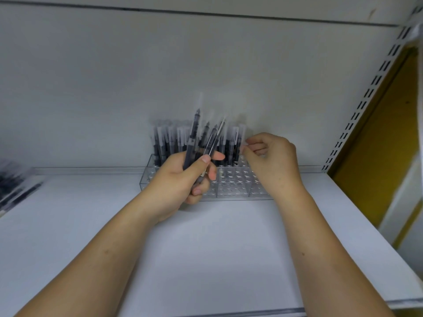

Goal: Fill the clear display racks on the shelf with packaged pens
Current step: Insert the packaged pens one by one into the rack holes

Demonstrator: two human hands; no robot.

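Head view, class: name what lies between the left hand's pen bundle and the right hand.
Packaged pens standing in the clear rack, behind its empty holes; the head view shows this.

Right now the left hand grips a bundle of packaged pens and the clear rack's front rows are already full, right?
No. In the head view the left hand does grip the bundle of packaged pens, but the front rows of the clear rack are empty; only its back row holds standing pens.
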